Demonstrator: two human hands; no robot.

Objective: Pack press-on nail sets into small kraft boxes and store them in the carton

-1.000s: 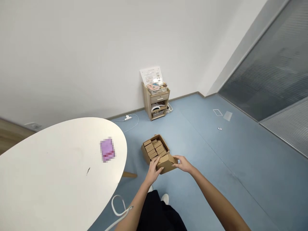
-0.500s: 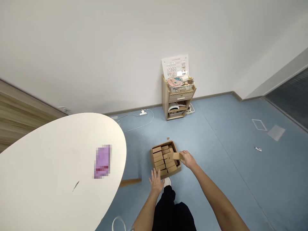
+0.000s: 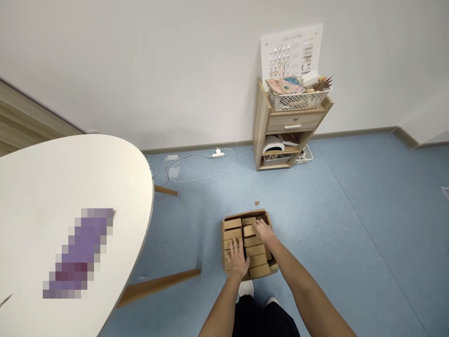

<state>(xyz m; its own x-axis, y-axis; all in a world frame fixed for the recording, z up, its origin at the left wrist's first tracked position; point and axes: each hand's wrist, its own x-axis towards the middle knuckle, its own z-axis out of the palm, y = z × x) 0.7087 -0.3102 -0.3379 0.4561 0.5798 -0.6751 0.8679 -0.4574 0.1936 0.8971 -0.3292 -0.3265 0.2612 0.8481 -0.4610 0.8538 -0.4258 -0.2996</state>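
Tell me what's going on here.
A person is bent over an open cardboard box on the blue floor, and it's packed with small boxes. Their left hand lies spread on the small boxes, and their right hand rests on them nearer the far side. A white table stands to the left, and a wooden cabinet stands by the wall.

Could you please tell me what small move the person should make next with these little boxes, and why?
Probably the right hand should nudge the small kraft-cardboard box beneath it snugly into its row: a dark gap shows near the right wall of the open brown cardboard carton, while the left hand rests on the neighbouring small boxes.
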